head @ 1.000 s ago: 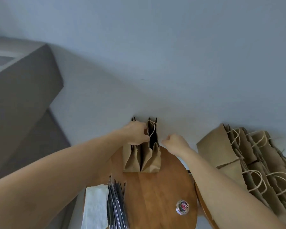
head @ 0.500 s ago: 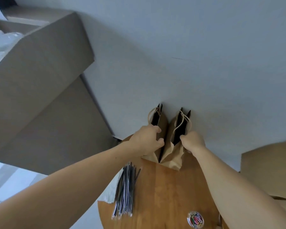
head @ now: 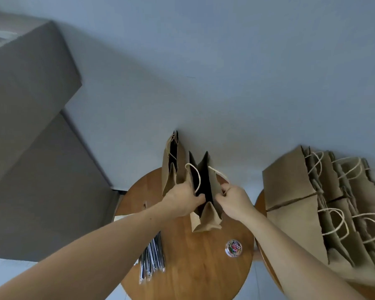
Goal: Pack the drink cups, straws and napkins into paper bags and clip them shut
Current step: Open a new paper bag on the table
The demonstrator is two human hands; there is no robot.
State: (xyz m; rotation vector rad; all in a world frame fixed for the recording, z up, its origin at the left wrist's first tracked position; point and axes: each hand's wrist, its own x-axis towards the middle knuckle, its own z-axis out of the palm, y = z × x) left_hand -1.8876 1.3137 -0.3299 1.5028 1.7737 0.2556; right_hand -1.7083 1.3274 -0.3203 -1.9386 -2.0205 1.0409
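A brown paper bag with cord handles stands open on the round wooden table. My left hand grips its left rim and my right hand grips its right rim, holding the mouth apart. A second open paper bag stands just behind and to the left, against the wall. A bundle of wrapped black straws lies at the table's left edge. A small round clear tub of coloured paper clips sits at the table's right. A strip of white napkins shows under my left forearm. No cups are in view.
A stack of flat brown paper bags with cord handles lies on a second surface to the right. A large cardboard box rises at the left. The pale wall stands directly behind the table.
The bag in my hands has come away from the other bag, nearer to me, and its mouth is pulled wider. The view has swung right, showing the stack of flat bags again.
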